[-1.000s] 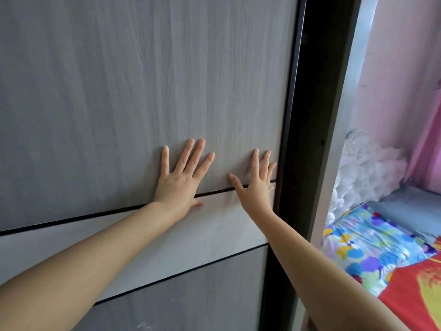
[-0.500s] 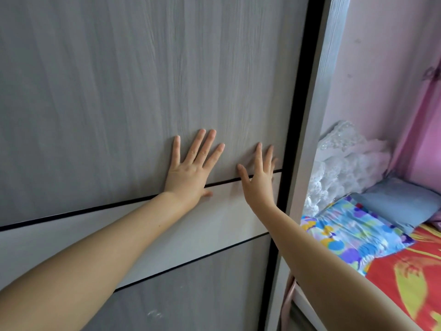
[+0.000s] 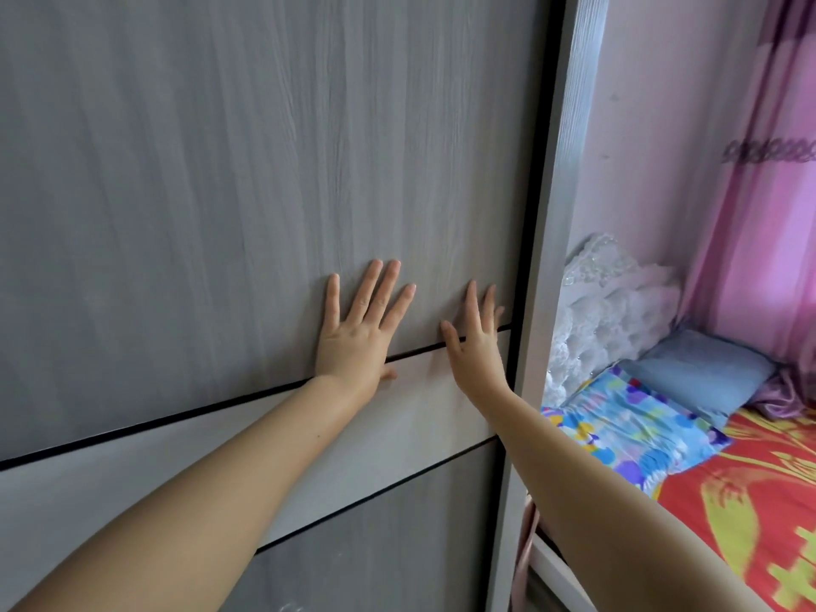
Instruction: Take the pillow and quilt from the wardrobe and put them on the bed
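Pink walls (image 3: 653, 125) and a pink curtain (image 3: 759, 240) back the bed (image 3: 750, 492) at right, where a blue pillow (image 3: 702, 368) and a patterned pillow (image 3: 631, 430) lie. Grey wardrobe door (image 3: 221, 170) is closed against its frame (image 3: 556, 214), hiding whatever is inside; no quilt shows. Left hand (image 3: 357, 337) and right hand (image 3: 479, 342) press flat on it, fingers spread, gripping nothing.

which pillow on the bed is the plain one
The grey-blue pillow, farther back beside the pink curtain. The nearer pillow has a bright blue multicoloured print.
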A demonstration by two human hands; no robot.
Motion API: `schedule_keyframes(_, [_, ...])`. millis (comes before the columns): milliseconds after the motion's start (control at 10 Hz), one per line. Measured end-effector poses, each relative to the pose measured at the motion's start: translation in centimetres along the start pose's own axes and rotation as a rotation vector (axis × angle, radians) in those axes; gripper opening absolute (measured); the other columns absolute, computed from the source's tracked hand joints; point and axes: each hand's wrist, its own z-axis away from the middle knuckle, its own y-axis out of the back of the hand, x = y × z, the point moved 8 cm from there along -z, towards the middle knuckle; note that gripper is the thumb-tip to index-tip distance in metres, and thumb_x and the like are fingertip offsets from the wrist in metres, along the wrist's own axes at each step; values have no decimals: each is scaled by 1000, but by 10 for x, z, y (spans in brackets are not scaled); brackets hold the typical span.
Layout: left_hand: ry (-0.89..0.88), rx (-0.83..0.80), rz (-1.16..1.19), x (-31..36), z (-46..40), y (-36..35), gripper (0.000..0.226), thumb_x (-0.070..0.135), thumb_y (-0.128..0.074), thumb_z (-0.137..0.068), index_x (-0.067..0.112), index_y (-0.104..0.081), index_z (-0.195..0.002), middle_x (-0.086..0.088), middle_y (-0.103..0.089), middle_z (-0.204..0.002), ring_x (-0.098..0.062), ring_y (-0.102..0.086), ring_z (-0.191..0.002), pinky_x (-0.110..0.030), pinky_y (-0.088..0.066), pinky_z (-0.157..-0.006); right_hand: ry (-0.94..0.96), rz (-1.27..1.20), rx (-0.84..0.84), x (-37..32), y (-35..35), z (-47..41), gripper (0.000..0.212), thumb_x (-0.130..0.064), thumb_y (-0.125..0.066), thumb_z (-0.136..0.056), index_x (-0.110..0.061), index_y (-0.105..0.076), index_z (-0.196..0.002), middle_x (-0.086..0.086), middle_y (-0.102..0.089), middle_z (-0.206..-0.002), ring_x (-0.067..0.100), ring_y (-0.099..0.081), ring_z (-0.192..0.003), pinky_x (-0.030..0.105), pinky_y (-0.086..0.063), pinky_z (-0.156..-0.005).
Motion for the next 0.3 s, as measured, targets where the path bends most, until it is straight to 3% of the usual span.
schedule_keyframes(100, [-11,23,2,0,2,1,129,60,-70,-65,23,28,-140,-8,44,-143,-25,44,-129,-60,34,-97,-23,4,-123,-1,9,4,78,-32,-53,-95,-34,1,-150,-4,19,-159,24,14,-147,29,-15,-111])
schedule_keyframes(200, [-51,98,35,2,5,21,122,52,-79,-61,22,1,-148,-10,18,-153,-26,17,-141,-63,10,-107,-57,-28,-266,-17,21,13,75,-40,-55,-92,-35,-8,-150,-6,8,-160,12,-4,-147,16,-16,-101])
schedule_keyframes(300, [-212,315,135,16,58,26,94,41,-82,-63,17,-37,-142,-16,-24,-154,-32,-24,-142,-61,-18,-111,99,-83,-146,-32,73,37,57,-57,-55,-85,-44,-39,-138,-30,-25,-149,-5,-28,-138,13,-28,-108])
